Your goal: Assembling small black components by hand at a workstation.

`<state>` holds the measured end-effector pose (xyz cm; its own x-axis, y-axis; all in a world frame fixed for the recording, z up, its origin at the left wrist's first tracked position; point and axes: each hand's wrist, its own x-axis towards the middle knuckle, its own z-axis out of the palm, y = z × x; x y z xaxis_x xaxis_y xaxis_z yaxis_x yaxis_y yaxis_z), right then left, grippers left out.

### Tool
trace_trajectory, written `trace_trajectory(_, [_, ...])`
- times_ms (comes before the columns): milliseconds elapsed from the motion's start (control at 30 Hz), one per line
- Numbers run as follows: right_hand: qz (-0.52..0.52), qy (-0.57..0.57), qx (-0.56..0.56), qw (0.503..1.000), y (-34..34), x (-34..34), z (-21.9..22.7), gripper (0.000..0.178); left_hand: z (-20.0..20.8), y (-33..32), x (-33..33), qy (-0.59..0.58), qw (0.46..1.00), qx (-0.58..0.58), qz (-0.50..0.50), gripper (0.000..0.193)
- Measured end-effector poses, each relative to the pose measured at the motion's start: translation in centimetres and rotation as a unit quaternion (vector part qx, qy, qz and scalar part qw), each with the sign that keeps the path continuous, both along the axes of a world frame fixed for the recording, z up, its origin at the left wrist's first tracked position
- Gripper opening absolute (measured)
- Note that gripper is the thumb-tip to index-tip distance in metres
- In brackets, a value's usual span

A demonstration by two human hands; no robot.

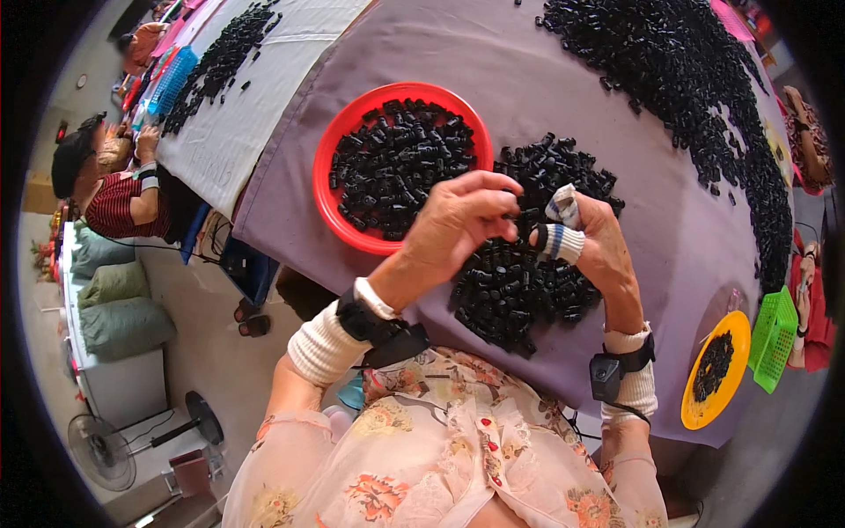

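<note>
left hand (462, 220) pinching a small black part (513, 214), mostly being hidden by fingertips | right hand (591, 242) curling, grip unclear, taped fingers (562, 208) meeting it | both hovering over black pile (519, 282) beside red bowl (330, 207)

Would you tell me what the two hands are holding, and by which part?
The left hand and right hand pinch a small black part between their fingertips; where on the part cannot be told.

Daylight falls on a long table (616, 106) draped in purple and white cloth; a grey floor (202, 352) below holds a standing fan (101, 449), stacked green cushions (114, 304) and sandals (251, 319).
</note>
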<state>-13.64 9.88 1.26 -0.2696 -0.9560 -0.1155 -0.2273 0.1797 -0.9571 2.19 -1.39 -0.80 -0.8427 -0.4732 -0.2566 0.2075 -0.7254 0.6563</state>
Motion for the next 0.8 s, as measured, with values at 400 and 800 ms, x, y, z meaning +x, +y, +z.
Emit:
trace_trajectory(400, [-0.077,-0.082,-0.002,0.994,1.8,-2.5,-0.5,0.013,-1.7,-9.7,8.6,-0.092,0.961,-0.175,0.193,0.017])
trace_trajectory(800, [-0.106,-0.073,0.018,0.992,2.9,-3.0,-0.6,0.014,0.5,-3.2,1.3,-0.236,0.72,-0.648,0.072,0.013])
